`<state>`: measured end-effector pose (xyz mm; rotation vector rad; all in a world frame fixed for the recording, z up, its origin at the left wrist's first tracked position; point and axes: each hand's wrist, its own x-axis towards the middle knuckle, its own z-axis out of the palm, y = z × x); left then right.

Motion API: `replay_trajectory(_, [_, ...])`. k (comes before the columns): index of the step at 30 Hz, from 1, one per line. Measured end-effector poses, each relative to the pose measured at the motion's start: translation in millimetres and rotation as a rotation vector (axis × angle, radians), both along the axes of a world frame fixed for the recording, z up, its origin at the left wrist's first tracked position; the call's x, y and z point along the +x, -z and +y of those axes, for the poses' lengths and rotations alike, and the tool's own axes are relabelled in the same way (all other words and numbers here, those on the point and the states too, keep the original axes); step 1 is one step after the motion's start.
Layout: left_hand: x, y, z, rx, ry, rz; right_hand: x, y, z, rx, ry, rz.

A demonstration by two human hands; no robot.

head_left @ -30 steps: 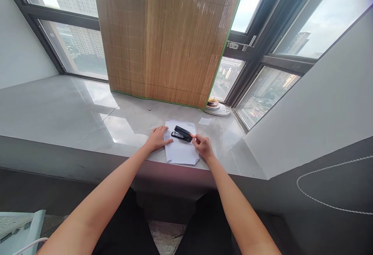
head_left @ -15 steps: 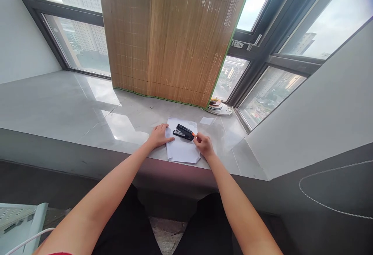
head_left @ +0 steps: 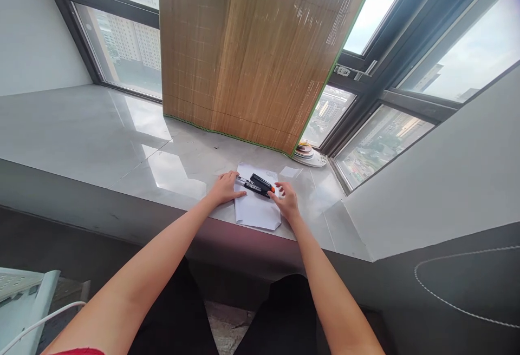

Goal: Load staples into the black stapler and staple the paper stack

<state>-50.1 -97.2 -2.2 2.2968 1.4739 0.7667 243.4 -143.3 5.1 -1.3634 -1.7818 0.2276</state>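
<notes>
A black stapler [head_left: 262, 183] with an orange part at its right end lies over white paper [head_left: 258, 211] on the grey ledge. Its silvery inner strip sticks out toward the upper left, near the fingers of my left hand. My left hand [head_left: 225, 188] rests at the paper's left edge, thumb and fingers apart, holding nothing I can see. At the stapler's orange end is my right hand [head_left: 286, 201], its thumb and fingers spread around that end without closing on it.
Stacked plates [head_left: 306, 155] stand at the back right by the window. A small white slip [head_left: 289, 172] lies right of the paper. A bamboo blind [head_left: 252, 63] hangs behind the ledge [head_left: 142, 176]. White furniture [head_left: 28, 301] is at lower left.
The silvery strip now extends out of the stapler's left end. My right fingers have opened from their pinch on the orange end. The camera view has tilted slightly.
</notes>
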Motion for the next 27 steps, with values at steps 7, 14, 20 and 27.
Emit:
replay_trajectory(7, [-0.4,-0.8,-2.3,-0.001,0.002,-0.021,-28.7,-17.2,25.0,-0.182,-0.157,-0.019])
replay_trajectory(14, [2.5,-7.7,1.9,-0.043,-0.094,-0.348,-39.3,-24.2,29.3,-0.222,-0.162,-0.08])
replay_trajectory(20, [21.7,-20.8,-8.9,-0.248,-0.254,-1.233,-45.6,-23.4,24.1,-0.158,-0.081,-0.092])
replay_trajectory(27, [47.5,-31.3,-17.2,-0.671,-0.239,-1.855,-55.0,-46.2,-7.7,0.324,-0.139,-0.417])
